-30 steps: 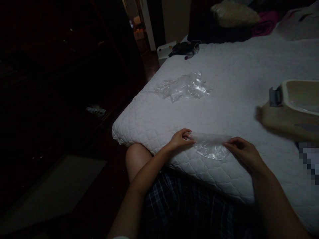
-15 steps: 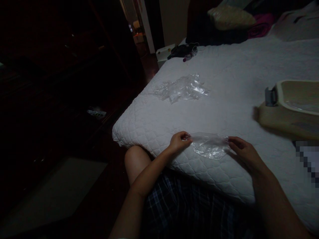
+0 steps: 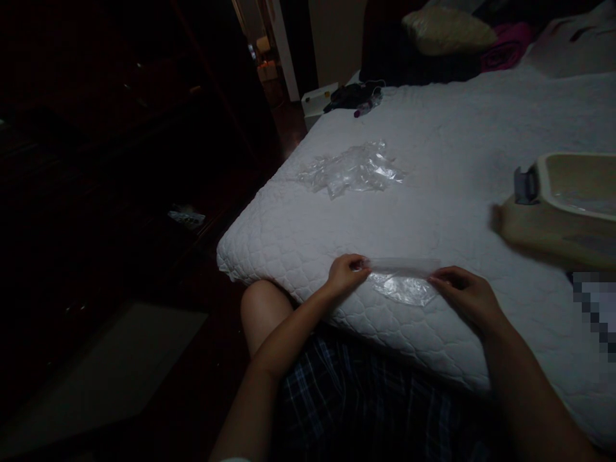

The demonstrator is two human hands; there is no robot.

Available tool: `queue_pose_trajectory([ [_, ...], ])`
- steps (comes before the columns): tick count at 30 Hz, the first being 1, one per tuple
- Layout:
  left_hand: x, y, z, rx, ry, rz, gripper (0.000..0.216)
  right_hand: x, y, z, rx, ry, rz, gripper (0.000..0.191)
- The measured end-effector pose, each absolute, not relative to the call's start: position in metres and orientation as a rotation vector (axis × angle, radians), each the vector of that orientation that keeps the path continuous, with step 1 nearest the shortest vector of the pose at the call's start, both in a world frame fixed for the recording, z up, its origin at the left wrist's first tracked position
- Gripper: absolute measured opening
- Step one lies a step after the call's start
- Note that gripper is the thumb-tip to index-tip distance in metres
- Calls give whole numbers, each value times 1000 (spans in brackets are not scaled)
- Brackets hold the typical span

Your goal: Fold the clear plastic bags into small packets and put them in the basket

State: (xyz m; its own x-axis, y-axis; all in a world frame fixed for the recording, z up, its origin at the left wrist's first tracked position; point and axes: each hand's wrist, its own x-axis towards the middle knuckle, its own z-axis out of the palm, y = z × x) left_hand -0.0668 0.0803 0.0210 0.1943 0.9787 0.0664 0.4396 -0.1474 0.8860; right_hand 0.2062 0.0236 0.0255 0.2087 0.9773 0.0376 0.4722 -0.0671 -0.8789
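A small clear plastic bag [image 3: 403,282] lies stretched flat near the front edge of the white quilted bed [image 3: 457,160]. My left hand [image 3: 345,274] pinches the bag's left end with closed fingers. My right hand [image 3: 466,296] pinches its right end, fingers curled. The bag's top edge runs straight between the two hands. Farther up the bed lies a loose heap of clear plastic bags [image 3: 351,170], apart from both hands.
A beige plastic tub [image 3: 558,212] with a grey clip stands on the bed at the right. Dark clothes and small items [image 3: 353,97] lie at the bed's far corner, pillows behind. A dark floor with a pale mat [image 3: 106,372] is at the left.
The bag between my hands has been pulled tauter and folded narrower, its top edge now straight. Both hands stayed nearly in place.
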Motion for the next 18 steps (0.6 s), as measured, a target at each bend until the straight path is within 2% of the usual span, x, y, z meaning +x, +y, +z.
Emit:
queue_pose_trajectory([
  [6, -71, 80, 27, 2019, 1261, 983, 4, 202, 21, 24, -1551, -1360, 670, 24],
  [12, -73, 80, 21, 2266, 1125, 1059, 14, 203, 18, 25, -1454, -1361, 689, 15],
  [18, -73, 76, 19, 2553, 1016, 1015, 16, 214, 11, 30, -1432, -1376, 847, 23],
])
